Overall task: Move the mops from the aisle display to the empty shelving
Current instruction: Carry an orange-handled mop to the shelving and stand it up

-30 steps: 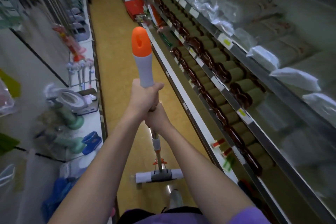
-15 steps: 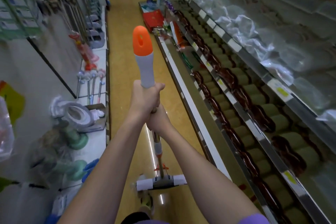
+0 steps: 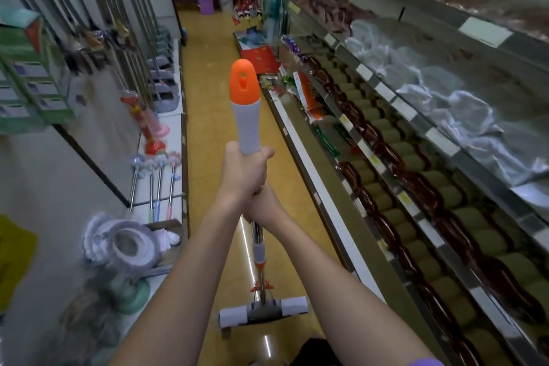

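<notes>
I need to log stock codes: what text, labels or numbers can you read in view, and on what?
None can be read.
Shelf tags: white and yellow, blurred.
Red pack: gold marks, too small.
Green boxes: print blurred.
Mop: no text shows.

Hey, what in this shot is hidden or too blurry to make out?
Head view only:
- Right hand: mostly hidden behind the left hand.
- Mop shaft: its middle is covered by both hands.
- Shelf price labels: blurred, unreadable.
- Left shelf goods: motion-blurred.
</notes>
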The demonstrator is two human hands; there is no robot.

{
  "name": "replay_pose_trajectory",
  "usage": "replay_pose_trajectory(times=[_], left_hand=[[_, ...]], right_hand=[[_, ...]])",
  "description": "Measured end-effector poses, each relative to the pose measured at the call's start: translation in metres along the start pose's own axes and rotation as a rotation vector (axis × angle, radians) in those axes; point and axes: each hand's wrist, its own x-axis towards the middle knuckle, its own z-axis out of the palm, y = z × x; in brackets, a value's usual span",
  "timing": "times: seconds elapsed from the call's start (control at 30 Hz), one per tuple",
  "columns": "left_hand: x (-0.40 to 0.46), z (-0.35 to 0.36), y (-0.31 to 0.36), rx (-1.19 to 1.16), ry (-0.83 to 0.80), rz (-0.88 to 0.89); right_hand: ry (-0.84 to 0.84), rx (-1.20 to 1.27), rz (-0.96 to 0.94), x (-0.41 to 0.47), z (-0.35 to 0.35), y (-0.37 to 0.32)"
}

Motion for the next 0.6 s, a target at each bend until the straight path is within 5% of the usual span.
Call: replay_pose_trajectory(times=[0.6], left_hand=[[0.344, 0.059, 0.016, 0.139, 0.193, -0.063]], right_hand=[[-0.139, 0.148, -0.016, 0.351, -0.053, -0.014]])
